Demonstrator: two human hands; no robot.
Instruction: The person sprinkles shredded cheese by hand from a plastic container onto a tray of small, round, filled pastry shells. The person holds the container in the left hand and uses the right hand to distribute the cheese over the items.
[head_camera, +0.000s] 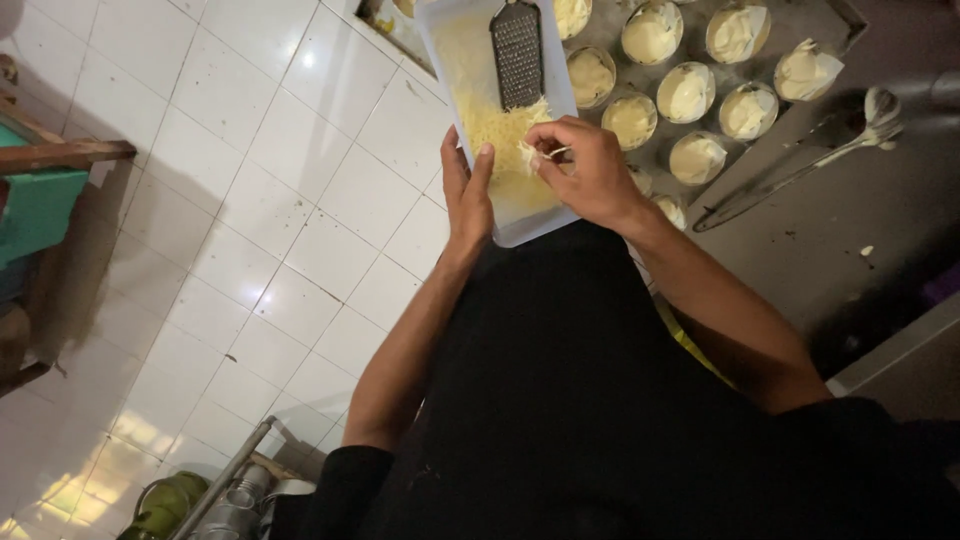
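Head view: step in hand looks like taking a pinch of grated cheese (505, 130) from the white rectangular tray (452, 55). Right hand (585, 170) has fingertips pinched on a few shreds; left hand (467, 190) grips the tray's near edge, thumb on top, held over the worktop (850, 250) edge. Cheese is a pale yellow loose heap below a flat metal grater (517, 52) lying in the tray. Next move likely calls for carrying the pinch to the filled cups (690, 95) without dropping shreds.
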